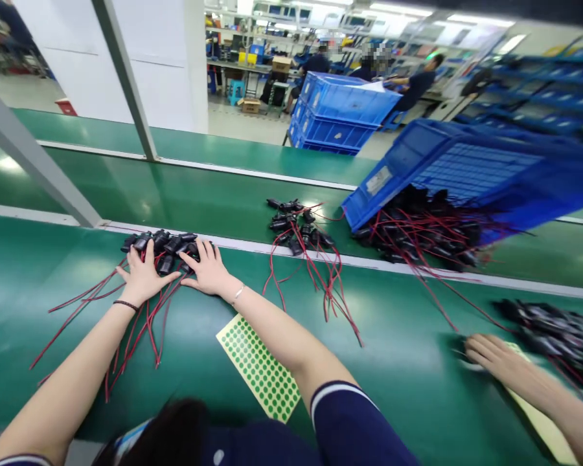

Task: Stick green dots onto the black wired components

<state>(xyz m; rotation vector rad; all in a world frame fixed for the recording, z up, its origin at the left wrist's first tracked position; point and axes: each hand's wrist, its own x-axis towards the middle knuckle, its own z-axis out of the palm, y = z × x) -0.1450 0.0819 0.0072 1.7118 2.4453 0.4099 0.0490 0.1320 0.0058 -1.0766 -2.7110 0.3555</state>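
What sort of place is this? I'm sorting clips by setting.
Most likely a factory assembly line. Both hands, left and right, press on a bundle of black connectors with red wires, lying on a long green bench. A tipped blue crate spills more, and workstations fill the background.

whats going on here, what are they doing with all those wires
A person at a green workbench has both hands flat on a row of black connectors with red and black wires: left hand, right hand. A sheet of green dot stickers lies below the right arm. A second bundle sits further along, and more spill from a tipped blue crate. A co-worker's hand rests on the bench at right.
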